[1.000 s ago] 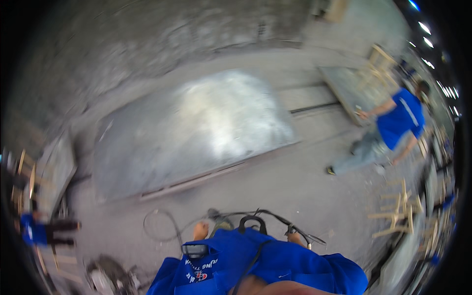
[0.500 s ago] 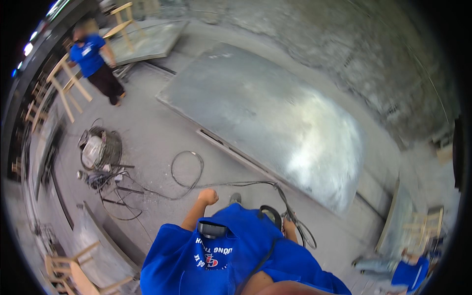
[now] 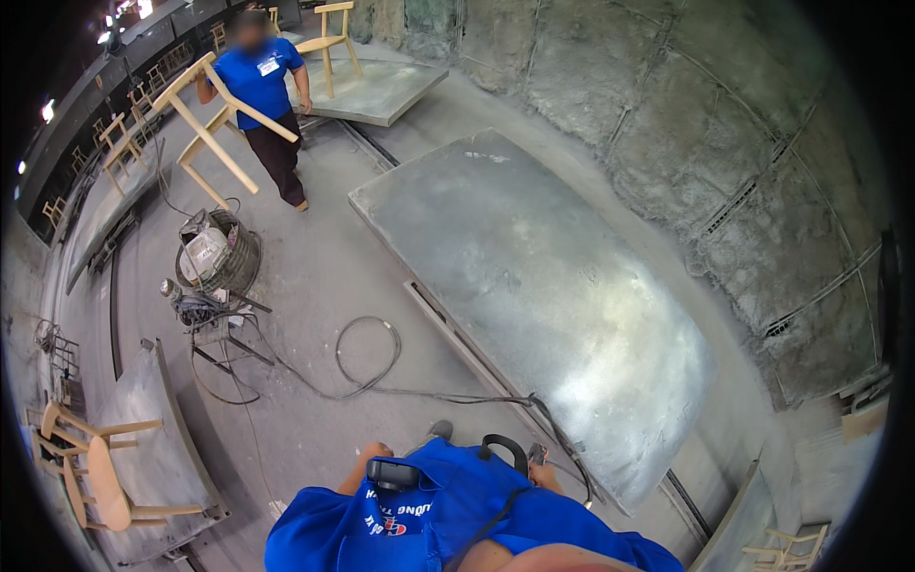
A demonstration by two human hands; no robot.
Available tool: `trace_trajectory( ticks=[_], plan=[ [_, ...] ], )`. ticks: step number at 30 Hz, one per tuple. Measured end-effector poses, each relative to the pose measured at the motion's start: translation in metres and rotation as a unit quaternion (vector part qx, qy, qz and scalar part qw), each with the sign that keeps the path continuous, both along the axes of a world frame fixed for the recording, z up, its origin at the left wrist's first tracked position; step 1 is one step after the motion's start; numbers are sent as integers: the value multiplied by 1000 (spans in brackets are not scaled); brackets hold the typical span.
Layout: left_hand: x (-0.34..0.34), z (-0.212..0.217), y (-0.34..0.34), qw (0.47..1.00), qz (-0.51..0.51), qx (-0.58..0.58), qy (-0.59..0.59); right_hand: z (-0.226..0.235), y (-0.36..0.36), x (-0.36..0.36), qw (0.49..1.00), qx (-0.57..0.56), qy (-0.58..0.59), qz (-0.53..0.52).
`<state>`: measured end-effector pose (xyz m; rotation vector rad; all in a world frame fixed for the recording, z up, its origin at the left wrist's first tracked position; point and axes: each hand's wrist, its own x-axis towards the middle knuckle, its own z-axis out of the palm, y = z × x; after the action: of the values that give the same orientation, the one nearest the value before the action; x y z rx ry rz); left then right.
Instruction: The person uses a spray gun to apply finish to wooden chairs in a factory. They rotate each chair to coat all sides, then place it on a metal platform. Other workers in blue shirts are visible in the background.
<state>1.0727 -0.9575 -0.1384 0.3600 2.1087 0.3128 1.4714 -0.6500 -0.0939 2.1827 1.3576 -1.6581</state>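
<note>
Your hands are not in view: below your blue shirt (image 3: 448,524) only two bare knees or forearms peek out at the lower edge, so you cannot tell whether the hands are open or gripping anything.

Nearest to you is the cable (image 3: 381,381) on the floor (image 3: 324,276). It runs from a small dark device (image 3: 538,454) by your right side, leftward and away, loops once, and ends at the welder (image 3: 217,255) well off to your front left. Your right side is the nearer to its close end.

Just to your front right lies the big metal plate (image 3: 543,276), flat on the floor. Its long axis runs from the near right corner by you to the far left, along the stone wall (image 3: 724,153).

Further out, a person (image 3: 262,95) in blue carries a wooden chair frame (image 3: 205,119) near a second plate (image 3: 381,91). More chairs (image 3: 91,467) stand at the left.
</note>
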Motion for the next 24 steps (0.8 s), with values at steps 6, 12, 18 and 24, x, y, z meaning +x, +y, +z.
trace_trajectory(
  ticks=[6,12,18,24],
  plan=[
    [20,-1,41,989,-126,80,-25,5,23,4,999,7,46,-25],
    [-2,4,103,979,-173,45,-93,28,37,2,992,112,-37,-43],
    [15,32,187,911,-388,141,-11,132,80,-25,950,188,245,-43],
    [76,60,230,849,-509,138,39,253,62,-82,852,-42,509,-116]
  ],
)
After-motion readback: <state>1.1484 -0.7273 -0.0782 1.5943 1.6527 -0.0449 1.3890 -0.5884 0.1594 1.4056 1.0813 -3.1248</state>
